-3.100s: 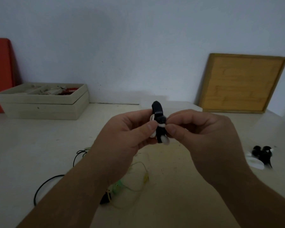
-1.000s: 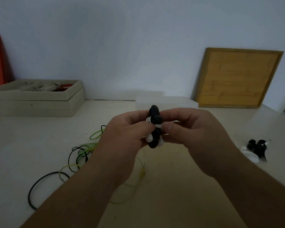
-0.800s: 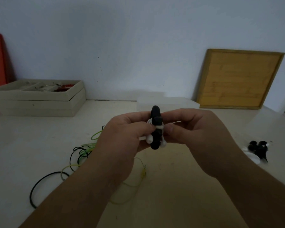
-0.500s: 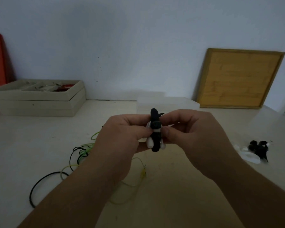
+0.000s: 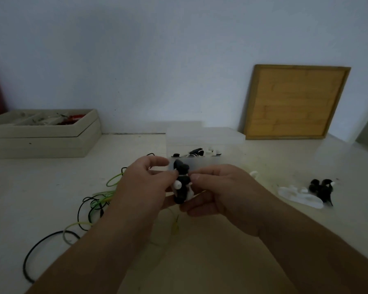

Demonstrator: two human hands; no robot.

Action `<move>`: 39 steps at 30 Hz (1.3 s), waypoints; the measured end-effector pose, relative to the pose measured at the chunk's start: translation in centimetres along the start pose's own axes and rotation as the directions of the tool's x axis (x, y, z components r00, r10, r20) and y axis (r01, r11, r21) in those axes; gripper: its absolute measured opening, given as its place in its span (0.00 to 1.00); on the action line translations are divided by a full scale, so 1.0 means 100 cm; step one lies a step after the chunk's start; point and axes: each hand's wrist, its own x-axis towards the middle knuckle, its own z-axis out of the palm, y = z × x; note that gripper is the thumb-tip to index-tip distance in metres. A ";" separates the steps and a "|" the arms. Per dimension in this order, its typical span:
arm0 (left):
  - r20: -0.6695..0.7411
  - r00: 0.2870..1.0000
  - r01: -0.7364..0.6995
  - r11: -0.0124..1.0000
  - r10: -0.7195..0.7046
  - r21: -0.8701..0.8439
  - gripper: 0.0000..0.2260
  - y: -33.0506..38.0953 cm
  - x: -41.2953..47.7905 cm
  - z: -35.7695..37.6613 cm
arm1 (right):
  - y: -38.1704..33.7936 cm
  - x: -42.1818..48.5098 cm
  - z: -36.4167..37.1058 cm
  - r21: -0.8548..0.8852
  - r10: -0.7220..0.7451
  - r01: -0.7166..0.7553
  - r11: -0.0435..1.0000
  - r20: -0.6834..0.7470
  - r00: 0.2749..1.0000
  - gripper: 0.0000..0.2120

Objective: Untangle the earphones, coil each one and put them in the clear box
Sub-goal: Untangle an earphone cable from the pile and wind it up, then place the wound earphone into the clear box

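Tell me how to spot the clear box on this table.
Find the wooden board leaning on the wall. Just left of its base sits the clear box. Unlike the beige trays far left, it is see-through, with coiled earphones inside.

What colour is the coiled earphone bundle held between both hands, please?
The bundle is black with white earbuds, clearest in the head view.

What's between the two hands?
Head view: a coiled black-and-white earphone, pinched from either side by the left hand and right hand, in front of the clear box.
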 end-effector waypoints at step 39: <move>0.317 0.943 -0.155 0.705 -0.104 0.692 0.09 0.042 0.110 0.132 | -0.002 0.020 -0.089 -0.549 -0.400 0.105 0.829 -0.452 0.798 0.34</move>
